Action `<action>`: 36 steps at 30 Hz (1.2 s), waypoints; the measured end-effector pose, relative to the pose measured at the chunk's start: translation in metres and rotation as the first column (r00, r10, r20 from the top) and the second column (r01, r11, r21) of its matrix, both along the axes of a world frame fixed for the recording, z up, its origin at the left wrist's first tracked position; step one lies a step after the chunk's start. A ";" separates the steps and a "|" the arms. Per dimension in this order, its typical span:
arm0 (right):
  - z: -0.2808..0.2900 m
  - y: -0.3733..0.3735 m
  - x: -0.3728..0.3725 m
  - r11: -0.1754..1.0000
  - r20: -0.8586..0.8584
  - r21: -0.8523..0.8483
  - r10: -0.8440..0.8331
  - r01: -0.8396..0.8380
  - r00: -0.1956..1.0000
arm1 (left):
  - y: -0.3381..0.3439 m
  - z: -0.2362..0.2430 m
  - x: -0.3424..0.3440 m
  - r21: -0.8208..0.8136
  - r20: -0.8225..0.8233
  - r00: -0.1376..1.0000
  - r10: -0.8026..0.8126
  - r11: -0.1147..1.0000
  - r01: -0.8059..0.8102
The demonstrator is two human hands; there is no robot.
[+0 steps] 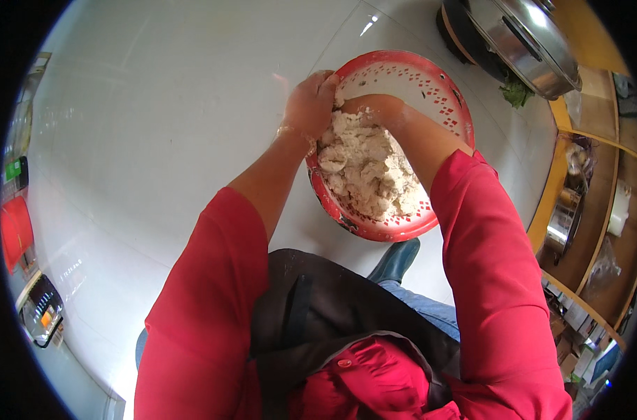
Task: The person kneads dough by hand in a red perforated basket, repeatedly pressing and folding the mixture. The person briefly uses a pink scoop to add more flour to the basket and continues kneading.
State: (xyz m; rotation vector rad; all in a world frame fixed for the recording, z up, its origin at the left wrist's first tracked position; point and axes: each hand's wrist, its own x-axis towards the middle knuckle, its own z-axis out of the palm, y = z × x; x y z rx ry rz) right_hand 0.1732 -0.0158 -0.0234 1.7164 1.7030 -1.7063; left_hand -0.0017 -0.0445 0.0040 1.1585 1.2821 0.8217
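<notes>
A wide enamel basin (430, 227), white inside with red diamond marks and a chipped red rim, sits ahead of me, slightly to the right. Rough, crumbly pale dough (374, 171) lies heaped in its left and near part. My left hand (311, 105) grips the basin's left rim, with flour on its wrist. Inside the basin my right hand (374, 108) bends leftward at the far edge of the dough, close to the left hand. Its fingers are hidden against the dough and the basin wall, so their pose does not show.
Below the basin a dark boot (395, 260) stands on the pale tiled floor (171, 133). At the upper right is a steel lidded pan (525, 45) with a green leaf (516, 92) beside it. Wooden shelves (591, 189) line the right; a red container (16, 231) is far left.
</notes>
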 end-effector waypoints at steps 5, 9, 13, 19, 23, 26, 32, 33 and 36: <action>0.007 -0.026 -0.011 0.999 0.080 0.011 0.042 -0.043 0.996 | 0.007 -0.003 0.003 0.077 -0.053 0.998 -0.034 0.996 0.038; 0.021 -0.038 0.003 0.907 0.257 -0.033 0.414 -0.420 0.873 | 0.009 -0.009 0.003 0.073 -0.086 0.995 -0.043 0.996 0.049; 0.061 -0.041 0.045 0.988 0.215 -0.056 0.154 -0.146 0.964 | 0.010 -0.014 0.003 0.126 -0.093 0.994 -0.050 0.990 0.062; 0.104 -0.057 0.132 0.894 0.102 -0.096 -0.428 0.438 0.898 | 0.008 -0.012 0.006 0.030 -0.092 0.995 -0.043 0.998 0.046; 0.087 -0.047 0.141 0.923 0.081 0.208 -0.346 0.324 0.935 | 0.006 -0.012 0.006 0.113 -0.153 0.988 -0.032 0.992 0.050; 0.086 -0.032 0.125 0.924 0.290 0.382 -0.148 0.028 0.946 | 0.006 -0.015 0.006 0.137 -0.165 0.986 -0.027 0.989 0.050; 0.103 -0.051 0.076 0.701 0.414 0.682 -0.138 -0.207 0.900 | 0.006 -0.017 0.007 0.151 -0.162 0.987 -0.004 0.988 0.029; 0.103 -0.059 0.068 0.634 0.444 0.707 -0.054 -0.312 0.894 | 0.007 -0.016 0.007 0.153 -0.168 0.986 -0.005 0.988 0.031; 0.098 -0.083 0.049 0.372 0.455 0.758 0.287 -0.536 0.843 | 0.007 -0.015 0.006 0.155 -0.162 0.986 -0.031 0.986 0.057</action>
